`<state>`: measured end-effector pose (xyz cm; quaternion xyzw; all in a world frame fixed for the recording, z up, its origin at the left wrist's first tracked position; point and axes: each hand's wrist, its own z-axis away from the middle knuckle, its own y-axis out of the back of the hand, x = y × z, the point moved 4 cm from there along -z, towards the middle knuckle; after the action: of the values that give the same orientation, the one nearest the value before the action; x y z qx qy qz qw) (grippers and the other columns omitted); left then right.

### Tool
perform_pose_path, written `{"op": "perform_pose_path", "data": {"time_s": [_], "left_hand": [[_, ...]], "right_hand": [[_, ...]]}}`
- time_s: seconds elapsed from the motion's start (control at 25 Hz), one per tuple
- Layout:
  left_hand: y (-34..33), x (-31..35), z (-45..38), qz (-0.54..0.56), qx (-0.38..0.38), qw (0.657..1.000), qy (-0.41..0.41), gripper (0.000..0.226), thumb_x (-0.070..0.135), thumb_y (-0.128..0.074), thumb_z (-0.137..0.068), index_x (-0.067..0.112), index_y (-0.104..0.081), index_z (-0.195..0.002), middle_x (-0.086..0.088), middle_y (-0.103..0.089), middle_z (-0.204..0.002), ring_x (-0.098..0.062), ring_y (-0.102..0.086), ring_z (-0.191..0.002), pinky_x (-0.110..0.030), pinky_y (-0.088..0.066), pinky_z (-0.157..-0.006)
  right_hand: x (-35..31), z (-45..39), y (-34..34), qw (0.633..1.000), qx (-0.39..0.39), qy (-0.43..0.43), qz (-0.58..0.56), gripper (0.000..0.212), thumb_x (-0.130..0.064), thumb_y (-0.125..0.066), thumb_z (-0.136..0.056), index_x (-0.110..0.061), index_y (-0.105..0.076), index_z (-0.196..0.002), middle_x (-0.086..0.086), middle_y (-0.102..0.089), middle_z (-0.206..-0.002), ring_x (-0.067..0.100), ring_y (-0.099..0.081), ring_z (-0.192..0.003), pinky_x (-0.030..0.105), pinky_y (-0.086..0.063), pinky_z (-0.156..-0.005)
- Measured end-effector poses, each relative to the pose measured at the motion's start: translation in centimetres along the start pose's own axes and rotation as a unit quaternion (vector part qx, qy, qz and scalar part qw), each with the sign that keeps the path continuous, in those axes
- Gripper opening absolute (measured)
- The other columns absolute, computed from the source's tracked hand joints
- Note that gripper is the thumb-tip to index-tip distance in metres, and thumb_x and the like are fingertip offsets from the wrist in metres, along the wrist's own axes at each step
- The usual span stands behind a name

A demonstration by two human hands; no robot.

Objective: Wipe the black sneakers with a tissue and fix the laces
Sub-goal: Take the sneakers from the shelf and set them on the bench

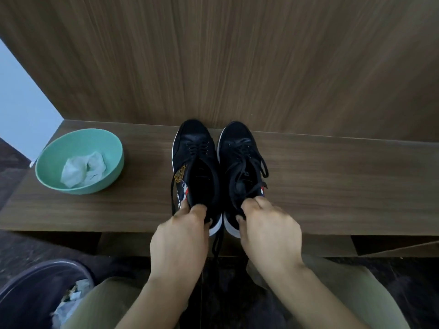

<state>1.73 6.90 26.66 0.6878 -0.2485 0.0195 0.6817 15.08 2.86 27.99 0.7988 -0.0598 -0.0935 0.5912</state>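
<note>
Two black sneakers stand side by side on a wooden shelf (332, 186), toes against the back panel: the left sneaker (193, 157) and the right sneaker (240, 153). Their black laces (261, 167) hang loose, and one end dangles over the shelf's front edge. My left hand (183, 238) grips the heel of the left sneaker, fingers curled over the collar. The heel of the right sneaker is gripped by my right hand (268, 229) the same way. A crumpled white tissue (83, 168) lies in a mint-green bowl (114, 148) at the shelf's left.
A wood-grain panel (237, 55) rises right behind the shoes. A dark waste bin (35, 288) with paper scraps stands on the dark floor at lower left. My legs in olive trousers (114, 295) are below the shelf edge.
</note>
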Motion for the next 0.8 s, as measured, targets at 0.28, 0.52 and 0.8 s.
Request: {"op": "perform_pose_path", "data": {"time_s": [0.28, 0.52, 0.8], "left_hand": [[0.4, 0.2, -0.6, -0.016, -0.029, 0.999, -0.004, 0.014, 0.023, -0.074, -0.073, 0.019, -0.061, -0.071, 0.004, -0.065, -0.069, -0.02, -0.061, -0.048, -0.016, -0.026, -0.039], [1.0, 1.7, -0.4, -0.049, 0.0, 0.998, 0.048, 0.012, 0.024, -0.069, -0.078, 0.017, -0.06, -0.075, 0.01, -0.044, -0.06, -0.024, -0.061, -0.061, -0.021, -0.02, -0.041], [0.9, 3.0, -0.4, -0.061, -0.004, 0.995, 0.078, 0.011, 0.027, -0.066, -0.082, 0.016, -0.065, -0.086, 0.005, -0.057, -0.064, -0.029, -0.062, -0.068, -0.028, -0.031, -0.051]], "right_hand": [[-0.9, -1.7, 0.7, 0.998, -0.04, 0.043, -0.008, 0.046, -0.01, -0.089, -0.025, -0.018, -0.049, -0.047, -0.004, -0.049, -0.049, 0.016, -0.047, -0.034, 0.018, -0.019, -0.035], [0.5, -0.8, 0.1, 0.995, -0.024, 0.07, -0.063, 0.039, -0.001, -0.08, -0.03, -0.018, -0.051, -0.05, -0.003, -0.05, -0.051, 0.016, -0.05, -0.038, 0.021, -0.031, -0.029], [2.3, -0.8, 0.0, 0.994, -0.02, 0.057, -0.096, 0.041, -0.003, -0.082, -0.033, -0.018, -0.048, -0.048, -0.003, -0.047, -0.048, 0.015, -0.045, -0.036, 0.02, -0.022, -0.036]]}}
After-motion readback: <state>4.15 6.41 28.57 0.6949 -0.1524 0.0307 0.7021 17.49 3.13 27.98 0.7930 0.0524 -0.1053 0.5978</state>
